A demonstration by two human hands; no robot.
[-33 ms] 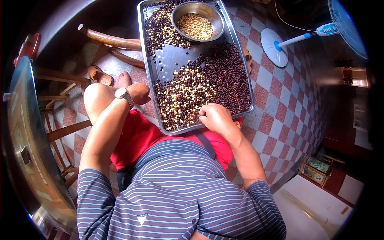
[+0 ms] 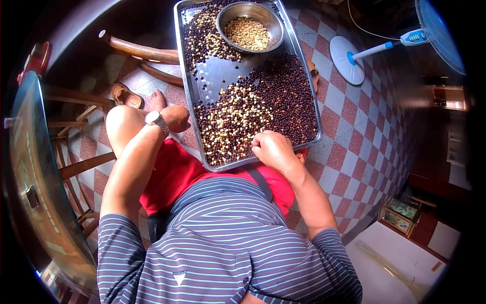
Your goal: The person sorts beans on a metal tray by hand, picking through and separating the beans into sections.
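Observation:
A rectangular metal tray [image 2: 304, 66] lies lengthwise before me, its near end over my lap. Dark brown beans [image 2: 288, 96] cover much of it. Pale cream beans [image 2: 238, 109] are mixed among dark ones in the near left part. My right hand [image 2: 273, 148] is at the tray's near right, thumb and fingers pinched together just over the beans; what they hold is hidden. By the tray's left edge, next to my bent knee, my left hand [image 2: 176, 119] is curled closed, its fingertips hidden. A round metal bowl [image 2: 276, 33] stands in the tray's far end with pale beans [image 2: 247, 33] inside.
A white and blue standing fan [image 2: 347, 60] is on the checkered floor at the far right. Curved wooden furniture legs [image 2: 144, 51] reach toward the tray's left side. A brown sandal [image 2: 126, 96] lies by my foot. A glass-topped table [image 2: 38, 167] stands at the left.

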